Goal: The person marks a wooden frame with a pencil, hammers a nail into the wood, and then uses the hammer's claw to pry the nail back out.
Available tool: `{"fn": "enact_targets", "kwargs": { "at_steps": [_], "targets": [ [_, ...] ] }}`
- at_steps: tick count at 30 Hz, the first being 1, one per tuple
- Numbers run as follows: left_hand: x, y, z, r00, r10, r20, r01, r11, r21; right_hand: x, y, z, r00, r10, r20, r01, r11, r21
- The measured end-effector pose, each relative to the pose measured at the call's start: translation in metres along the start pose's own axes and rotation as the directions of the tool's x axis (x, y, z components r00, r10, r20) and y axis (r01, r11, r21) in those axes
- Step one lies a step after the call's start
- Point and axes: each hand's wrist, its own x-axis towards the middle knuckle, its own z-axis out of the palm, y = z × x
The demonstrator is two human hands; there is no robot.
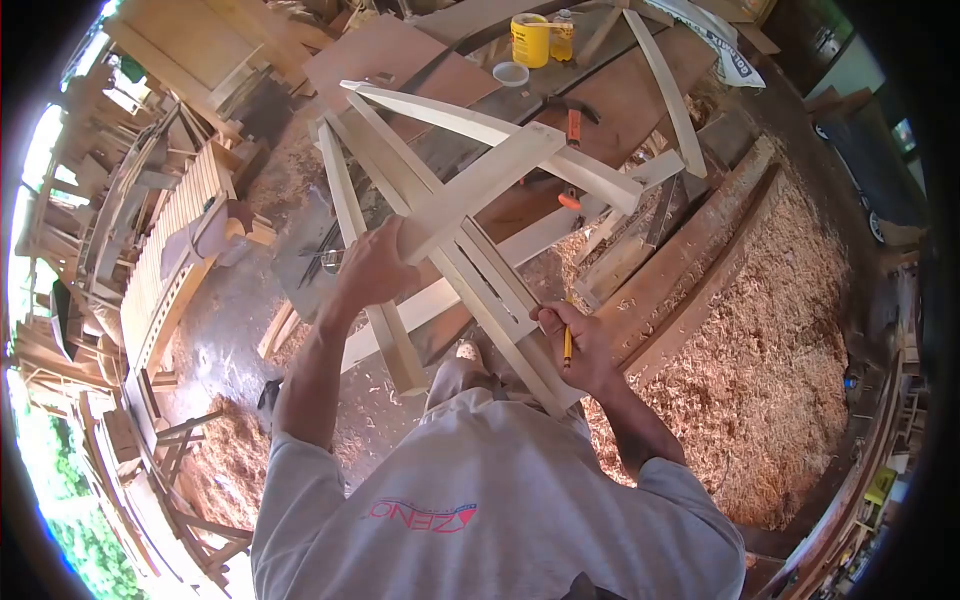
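Observation:
My left hand is closed around the near end of a pale flat wooden board, which lies slanting across long wooden pieces. My right hand holds a yellow pencil upright, with its thumb against the side of a long slotted wooden rail. That rail runs from the far left down toward my body. One tapered wooden leg passes under the board's far end; another leg stands below my left hand. The pencil's tip is too small to make out.
A yellow tub and its white lid sit at the back. Orange-handled tools lie beyond the board, beside a curved wooden piece. Wood shavings cover the floor at right; a slatted wooden piece stands left.

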Motion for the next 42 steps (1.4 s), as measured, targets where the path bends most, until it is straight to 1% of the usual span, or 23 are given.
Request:
{"fn": "enact_targets", "kwargs": {
  "at_steps": [1,3,6,10,12,13,15,16,18,19,21,22,26,28,29,31,33,35,37,38,40,41,42],
  "targets": [
    [0.003,-0.001,-0.002,1.000,-0.004,-0.005,0.004,1.000,-0.001,0.001,0.001,0.003,1.000,-0.004,0.005,0.004,1.000,-0.001],
    [0.006,0.001,-0.008,1.000,0.007,0.023,-0.007,1.000,0.020,0.000,0.007,0.015,0.993,-0.076,-0.087,0.073,0.997,-0.033],
    [0.008,0.014,-0.018,0.996,-0.022,0.084,0.022,1.000,-0.001,0.001,0.019,0.028,0.989,-0.045,-0.142,0.050,0.998,0.031],
    [0.011,0.013,-0.013,0.998,0.024,0.062,-0.024,1.000,0.000,-0.002,0.005,0.018,0.983,-0.029,-0.179,0.027,1.000,-0.016],
    [0.012,0.016,-0.014,0.997,0.005,0.075,-0.007,1.000,0.030,0.000,0.003,0.009,0.993,-0.032,-0.115,0.017,0.991,-0.132],
    [0.012,0.016,-0.013,0.997,0.013,0.076,-0.016,0.999,0.032,0.001,0.001,0.005,0.992,-0.033,-0.123,0.016,0.991,-0.134],
    [0.012,0.015,-0.011,0.995,-0.025,0.093,0.024,1.000,0.014,0.007,-0.005,-0.002,0.977,0.206,0.049,-0.212,0.964,0.158],
    [0.011,0.012,-0.008,0.996,-0.017,0.092,0.016,1.000,0.019,0.012,-0.013,-0.010,0.978,0.203,0.041,-0.207,0.965,0.161],
    [0.009,0.007,-0.001,0.998,-0.008,0.057,0.005,0.999,0.048,0.026,-0.034,-0.029,0.911,0.283,0.300,-0.359,0.902,0.241],
    [0.007,0.006,0.002,0.998,0.006,0.060,-0.010,0.998,0.056,0.036,-0.040,-0.032,0.916,0.282,0.285,-0.355,0.901,0.249],
    [0.006,0.006,0.005,0.997,-0.028,0.066,0.025,0.999,0.043,0.063,-0.051,-0.035,0.831,0.424,0.360,-0.517,0.828,0.217],
    [0.005,0.006,0.006,0.997,-0.008,0.071,0.004,0.999,0.051,0.080,-0.041,-0.031,0.795,0.436,0.422,-0.555,0.803,0.216],
    [0.004,0.012,0.002,0.994,-0.045,0.102,0.043,0.999,0.017,0.124,-0.032,0.006,0.803,0.447,0.394,-0.569,0.771,0.286],
    [0.003,0.014,-0.002,0.988,-0.076,0.131,0.078,0.997,-0.009,0.137,-0.034,0.021,0.791,0.506,0.345,-0.612,0.646,0.456],
    [0.002,0.014,-0.003,0.992,-0.047,0.117,0.049,0.999,-0.014,0.139,-0.034,0.024,0.789,0.504,0.353,-0.615,0.648,0.449],
    [0.000,0.007,0.000,0.994,-0.034,0.106,0.038,0.999,-0.032,0.136,-0.031,0.025,0.850,0.432,0.302,-0.525,0.744,0.413],
    [0.003,0.001,0.007,0.998,0.016,0.060,-0.015,1.000,-0.005,0.133,-0.030,0.026,0.846,0.434,0.308,-0.530,0.739,0.415],
    [0.002,0.005,0.006,0.997,-0.007,0.075,0.008,1.000,-0.025,0.133,-0.029,0.028,0.852,0.427,0.302,-0.522,0.736,0.431],
    [0.001,0.008,0.006,0.996,-0.020,0.086,0.024,0.999,-0.038,0.132,-0.028,0.028,0.895,0.364,0.257,-0.438,0.824,0.360],
    [0.001,0.008,0.006,0.996,-0.018,0.090,0.021,0.999,-0.034,0.133,-0.024,0.028,0.895,0.364,0.259,-0.439,0.823,0.360],
    [0.001,0.006,0.008,0.995,-0.019,0.094,0.022,0.999,-0.032,0.133,-0.018,0.029,0.968,0.171,0.183,-0.185,0.981,0.065],
    [0.002,0.003,0.011,0.996,-0.019,0.092,0.020,1.000,-0.014,0.133,-0.016,0.027,0.968,0.171,0.186,-0.186,0.981,0.065],
    [0.003,0.001,0.012,0.996,-0.019,0.091,0.019,1.000,0.003,0.133,-0.022,0.024,0.978,0.115,0.175,-0.117,0.993,0.002]
  ]
}}
